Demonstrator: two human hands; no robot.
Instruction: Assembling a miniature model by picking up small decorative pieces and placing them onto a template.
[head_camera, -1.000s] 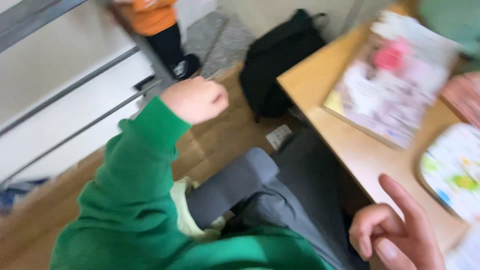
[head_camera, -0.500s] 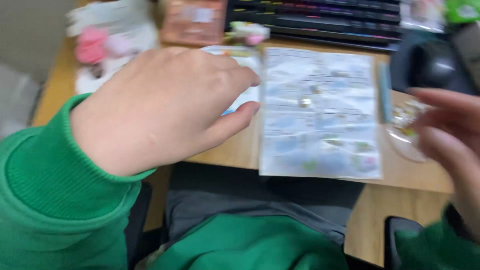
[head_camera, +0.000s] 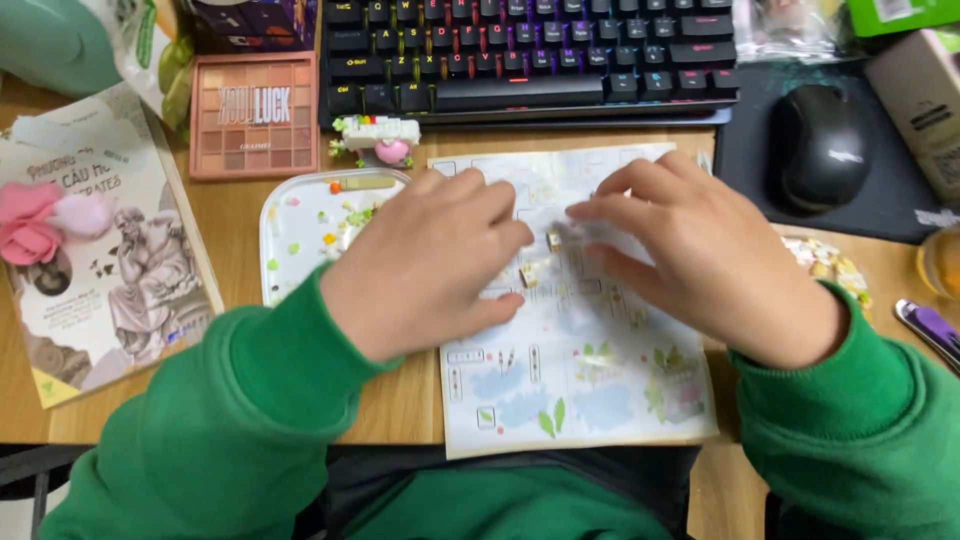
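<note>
Both hands rest on a printed instruction sheet (head_camera: 580, 380) lying on the wooden desk (head_camera: 400, 400). My left hand (head_camera: 425, 265) lies palm down, its fingertips at a tiny tan building piece (head_camera: 527, 274). Opposite it, my right hand (head_camera: 700, 250) spreads its fingers over the sheet's upper part, close to another small tan piece (head_camera: 553, 240). Neither hand clearly grips anything. A white tray (head_camera: 285, 225) with several tiny coloured pieces sits partly under my left hand. Behind the tray stands a small white and pink brick model (head_camera: 380, 137).
A black keyboard (head_camera: 530, 50) runs along the back. A black mouse (head_camera: 820, 145) sits on a dark pad at right. A pink eyeshadow palette (head_camera: 255, 115), a book (head_camera: 100, 260) with a pink flower (head_camera: 30, 225), and loose pieces (head_camera: 830, 262) surround the sheet.
The view swung from the floor and chair to the desk. My left hand came down from mid-air onto the sheet, and my right hand moved in from the right onto it.
</note>
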